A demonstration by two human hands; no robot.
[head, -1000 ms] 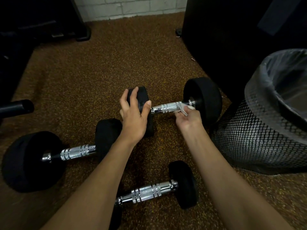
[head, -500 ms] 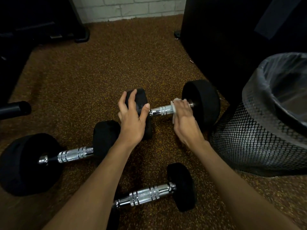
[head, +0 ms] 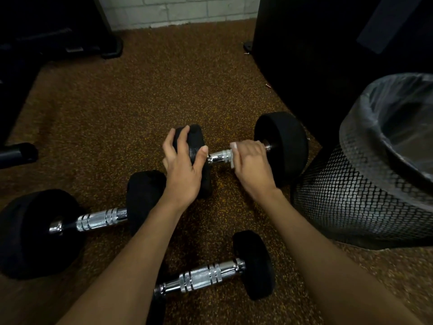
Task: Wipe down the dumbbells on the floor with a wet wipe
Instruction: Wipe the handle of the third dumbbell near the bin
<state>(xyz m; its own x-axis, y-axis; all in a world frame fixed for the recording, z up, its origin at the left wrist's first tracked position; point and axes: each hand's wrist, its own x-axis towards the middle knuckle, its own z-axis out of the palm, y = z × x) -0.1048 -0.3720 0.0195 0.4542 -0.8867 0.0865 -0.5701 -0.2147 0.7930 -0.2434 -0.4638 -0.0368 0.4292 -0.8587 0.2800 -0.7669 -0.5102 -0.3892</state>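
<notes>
R hand [head: 251,165] has slid from bar's R end toward mid, now clenched round far dumbbell [head: 281,148] handle w/ wet wipe [head: 233,156] wrapped under it; handle roughly half wiped, I'd judge. L hand [head: 185,167] still grips its L head. Mesh bin [head: 351,207], frame R: bag-lined, looks empty.

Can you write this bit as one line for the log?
left hand: steadies far dumbbell | right hand: wet wipe around handle | step: wiping
</notes>
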